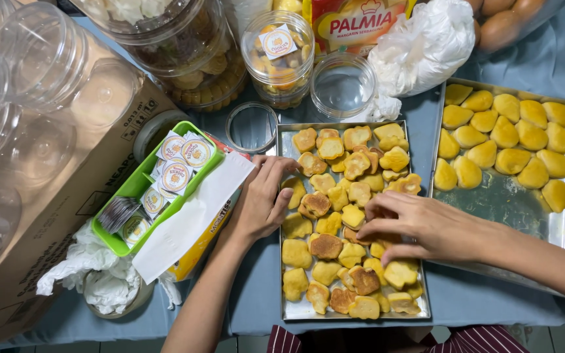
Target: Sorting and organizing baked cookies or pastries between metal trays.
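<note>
At the centre of the frame a metal tray [287, 222] is filled with browned cookies [326, 246]. The left hand [259, 202] is rested on the tray's left rim, fingers curled. The right hand [413, 225] is laid over the cookies, fingertips pinched on one. At upper right a second tray [511, 202] is half filled with yellow cookies [505, 134]. A green basket [140, 178] of round stickers is seen at left.

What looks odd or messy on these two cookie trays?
In the middle tray, the cookies lie jumbled and overlapping, several much browner than the rest. The right tray holds neat, even yellow rows. The right hand rests on the jumbled pile.
</note>
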